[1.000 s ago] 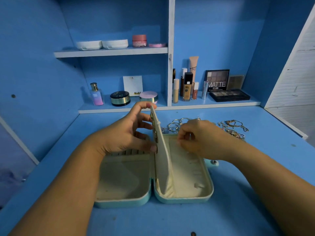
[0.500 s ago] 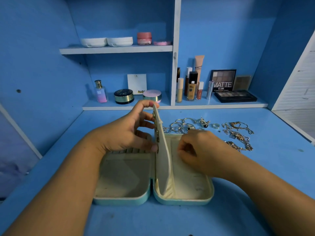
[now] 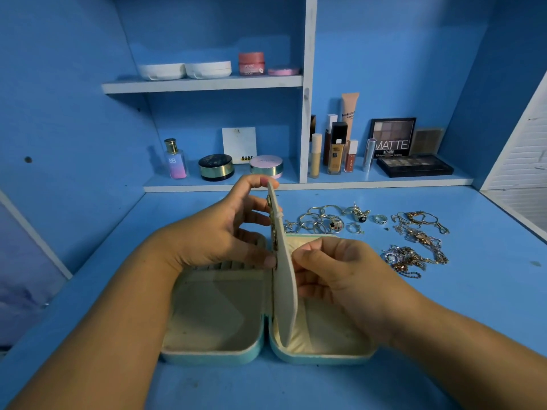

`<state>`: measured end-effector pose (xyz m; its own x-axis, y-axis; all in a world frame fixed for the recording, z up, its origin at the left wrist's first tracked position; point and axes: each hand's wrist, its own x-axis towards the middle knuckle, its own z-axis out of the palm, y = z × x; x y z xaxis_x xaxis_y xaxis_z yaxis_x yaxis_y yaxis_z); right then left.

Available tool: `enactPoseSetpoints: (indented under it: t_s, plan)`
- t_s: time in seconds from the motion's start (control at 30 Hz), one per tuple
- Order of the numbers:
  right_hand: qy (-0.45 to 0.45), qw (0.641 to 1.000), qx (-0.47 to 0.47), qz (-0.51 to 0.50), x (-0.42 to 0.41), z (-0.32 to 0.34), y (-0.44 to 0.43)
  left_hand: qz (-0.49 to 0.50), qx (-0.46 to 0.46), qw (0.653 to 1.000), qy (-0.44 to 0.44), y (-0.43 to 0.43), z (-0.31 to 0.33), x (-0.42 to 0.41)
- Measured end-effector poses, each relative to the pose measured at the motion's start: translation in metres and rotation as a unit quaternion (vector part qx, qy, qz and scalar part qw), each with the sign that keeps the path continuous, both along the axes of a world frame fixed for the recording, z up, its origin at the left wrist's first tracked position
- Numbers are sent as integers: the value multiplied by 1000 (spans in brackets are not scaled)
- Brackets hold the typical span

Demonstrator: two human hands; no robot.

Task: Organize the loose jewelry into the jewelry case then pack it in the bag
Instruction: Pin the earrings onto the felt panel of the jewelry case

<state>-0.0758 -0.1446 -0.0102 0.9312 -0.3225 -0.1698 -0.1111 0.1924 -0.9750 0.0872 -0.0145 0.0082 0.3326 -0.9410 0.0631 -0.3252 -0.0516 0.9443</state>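
Cosmetics (image 3: 337, 149) line the shelves (image 3: 207, 84); rings (image 3: 334, 223) and chains (image 3: 414, 247) lie behind the open teal jewelry case (image 3: 213, 355). The left hand (image 3: 216, 235) grips its upright divider (image 3: 285, 291); the right hand (image 3: 340, 279) curls against it, grasp unclear.

One jewelry case (image 3: 213, 355); two hands (image 3: 219, 235) (image 3: 343, 279); two white compacts (image 3: 161, 71) (image 3: 208, 68).

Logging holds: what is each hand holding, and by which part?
The left hand holds the upright middle flap of the case, forefinger on its top edge, thumb on its left face. The right hand curls beside the flap; its hold cannot be told.
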Motion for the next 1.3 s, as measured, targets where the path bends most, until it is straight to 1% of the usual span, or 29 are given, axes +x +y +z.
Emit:
enactPoseSetpoints:
  t_s: [0.1, 0.37, 0.7, 0.8, 0.93, 1.13, 1.3]
  plan:
    - [0, 1000, 21, -6, 0, -1, 3, 2, 0, 1000, -3, -1, -1, 0]
    - [-8, 999, 40, 4, 2, -5, 4, 6, -1, 1000, -9, 0, -1, 1]
    - [-7, 1000, 3, 6, 3, -12, 4, 0, 0, 1000, -8, 0, -3, 3]
    - [-12, 1000, -26, 7, 2, -12, 4, 2, -3, 1000, -11, 0, -4, 3]
    - [-35, 992, -119, -6, 2, -13, 3, 4, -1, 1000, -13, -1, -4, 3]
    - [-47, 977, -210, 7, 5, -15, 3, 4, -3, 1000, -18, -1, -5, 3]
    - [-63, 968, -244, 15, 5, -15, -2, 6, -9, 1000, -13, -1, -6, 3]
